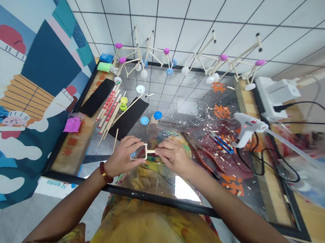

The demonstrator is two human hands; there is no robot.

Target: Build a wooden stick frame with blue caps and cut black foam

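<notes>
My left hand (124,156) is closed on a small square frame (146,151) of thin wooden sticks, held between thumb and fingers just above the glass tabletop. From the frame's right side a short wooden stick (151,151) points toward my right hand (174,156), whose fingers pinch its end. Whether the stick is fixed to the frame, I cannot tell. A blue bottle cap (157,115) and a lighter blue cap (144,120) lie beyond my hands. Left of them, a bundle of wooden sticks (106,106) with red-and-white strips rests beside black sheets (131,118).
Stick models with coloured caps (166,51) line the table's back edge. At right are brown-handled pliers (207,159), a blue-handled cutter (221,141), scattered scraps, and a white glue gun (248,127) with its cord. A power strip (273,92) stands behind it. A pink packet (72,124) lies left.
</notes>
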